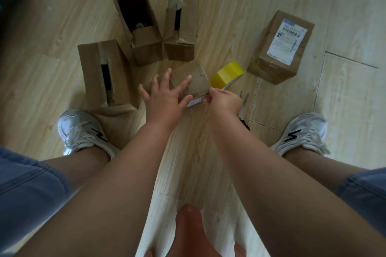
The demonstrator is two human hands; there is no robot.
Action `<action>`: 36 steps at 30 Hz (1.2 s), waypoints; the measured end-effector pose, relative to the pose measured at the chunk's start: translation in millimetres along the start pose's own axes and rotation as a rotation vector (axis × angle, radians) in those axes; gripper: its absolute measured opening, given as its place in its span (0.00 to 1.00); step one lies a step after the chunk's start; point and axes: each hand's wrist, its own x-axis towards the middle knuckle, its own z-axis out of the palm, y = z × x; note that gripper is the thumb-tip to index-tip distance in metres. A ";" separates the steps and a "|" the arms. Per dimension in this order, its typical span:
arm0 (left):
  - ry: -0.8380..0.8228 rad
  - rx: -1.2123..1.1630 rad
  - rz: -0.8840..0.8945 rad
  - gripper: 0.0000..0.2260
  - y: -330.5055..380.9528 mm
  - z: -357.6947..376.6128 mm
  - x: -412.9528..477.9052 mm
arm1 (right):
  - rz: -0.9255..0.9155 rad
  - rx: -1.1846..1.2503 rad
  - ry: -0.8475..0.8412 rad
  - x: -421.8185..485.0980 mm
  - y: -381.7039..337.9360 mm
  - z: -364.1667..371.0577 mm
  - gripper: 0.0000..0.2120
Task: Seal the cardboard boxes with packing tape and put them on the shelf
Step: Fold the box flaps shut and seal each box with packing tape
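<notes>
A small cardboard box lies on the wooden floor in front of me. My left hand presses flat on its top with fingers spread. My right hand pinches the end of a tape strip at the box's near right corner, by a white label. A yellow roll of packing tape sits just right of the box. Three boxes stand with flaps apart: one at the left, one at the back, one beside it. A sealed box with a shipping label lies at the right.
Scissors lie on the floor behind my right hand, partly hidden. My two white sneakers stand either side of the work spot. Floorboards at the right show a raised seam.
</notes>
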 end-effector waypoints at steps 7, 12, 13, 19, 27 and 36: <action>-0.041 -0.083 -0.021 0.20 -1.8 -5.3 0.8 | -0.070 0.052 -0.083 10.8 -2.8 -0.9 0.11; -0.183 -0.248 -0.102 0.22 6.0 5.1 -13.6 | -0.345 -0.346 -0.048 6.6 -4.0 4.0 0.09; -0.196 -0.272 -0.114 0.22 5.9 6.2 -14.2 | -0.400 -0.429 -0.081 4.7 -2.1 4.4 0.12; -0.213 -0.487 -0.143 0.21 -1.8 7.3 -14.3 | -0.273 -0.351 -0.386 16.2 -13.0 -18.9 0.21; -0.205 -0.751 -0.228 0.24 -8.5 -7.9 -22.0 | -0.131 -0.612 -0.592 -12.5 20.4 -40.3 0.18; -0.082 -1.137 -0.471 0.24 -15.5 -14.0 -36.2 | -0.134 -0.617 -0.702 -25.6 29.5 -46.3 0.26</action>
